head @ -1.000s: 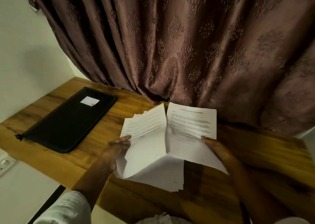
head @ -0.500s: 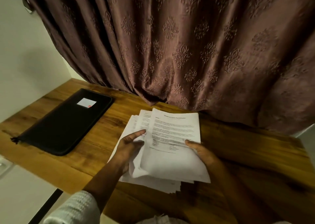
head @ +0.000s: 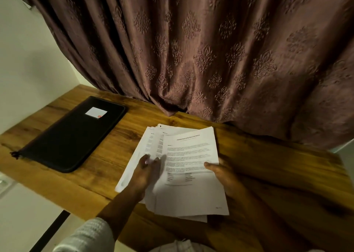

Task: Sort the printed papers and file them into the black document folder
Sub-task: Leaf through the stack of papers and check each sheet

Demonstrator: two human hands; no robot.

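From the head camera, one black document folder (head: 72, 134) is lying closed and flat on the wooden table (head: 277, 175). Its long axis is running from the near left to the far right, its zip pull (head: 14, 154) is pointing to the near left, and a single white label (head: 95, 112) is showing near its far end. To the right of the folder and apart from it, one fanned stack of printed papers (head: 153, 142) is lying with its long axis pointing away from the person. The headings are sitting at the far end, towards the one brown patterned curtain (head: 210, 50) hanging behind the folder. At least four sheet edges are showing at the far left corner, but the full count cannot be told. The left hand (head: 145, 175), blurred and on the side nearer the folder, is resting on the lower sheets with its fingers stretched out, gripping nothing; a pale knitted sleeve (head: 86, 236) is showing at the forearm. The right hand (head: 222, 173), on the side farther from the folder, is pinching the right edge of the top sheet (head: 191, 194), thumb on top. A second ago the papers were being held parted like an open book; now they are lying together in one stack. The folder is staying where it was.
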